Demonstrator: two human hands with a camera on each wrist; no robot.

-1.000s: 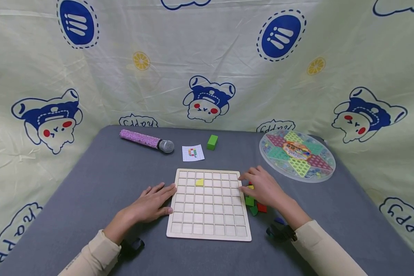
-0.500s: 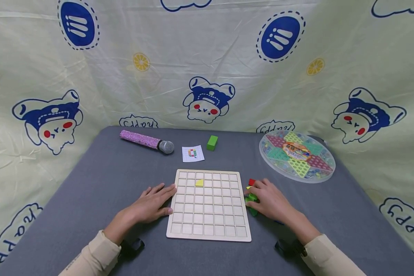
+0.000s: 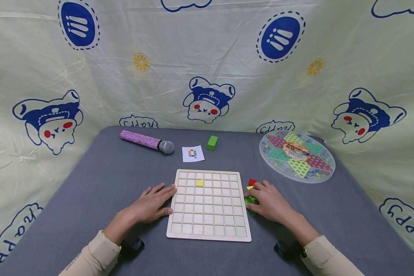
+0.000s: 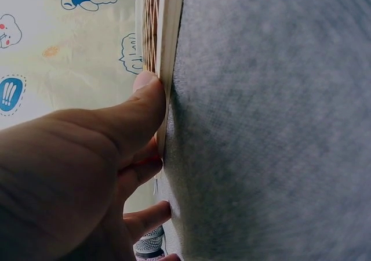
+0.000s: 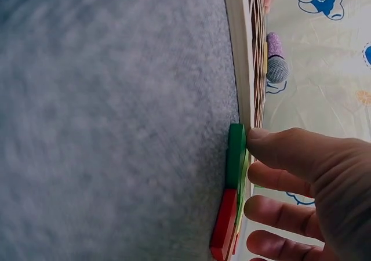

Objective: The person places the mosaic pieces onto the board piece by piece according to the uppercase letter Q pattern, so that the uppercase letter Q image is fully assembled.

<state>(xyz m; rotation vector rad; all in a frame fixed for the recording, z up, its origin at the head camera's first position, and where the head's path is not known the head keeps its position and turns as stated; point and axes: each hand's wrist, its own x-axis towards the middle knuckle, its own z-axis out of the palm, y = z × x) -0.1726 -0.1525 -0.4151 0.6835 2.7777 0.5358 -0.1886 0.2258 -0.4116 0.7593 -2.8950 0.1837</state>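
Glitter-purple microphone (image 3: 143, 140) lies past the far-left corner of the wooden grid board (image 3: 208, 209). Left hand (image 3: 153, 206) is on the board's left edge: palm down, fingers straight and spread, thumb apart and touching the rim, nothing pinched; forearm comes in from the near left. Pattern card (image 3: 193, 153) sits just beyond the board's far edge. Board holds one yellow piece (image 3: 199, 183), second row from the far edge, third column from left. Green block (image 3: 212, 143) stands beyond the board, right of the card. Coloured pieces (image 3: 250, 200), red, yellow and green, bunch at the board's right edge. Right hand (image 3: 268, 200) is over them, fingers bent down and apart, thumb tip by a green one; can't tell if it's pinching anything. Round clear case (image 3: 297, 155), star-patterned, is off the board's far-right corner; contents under the lid too small to read.
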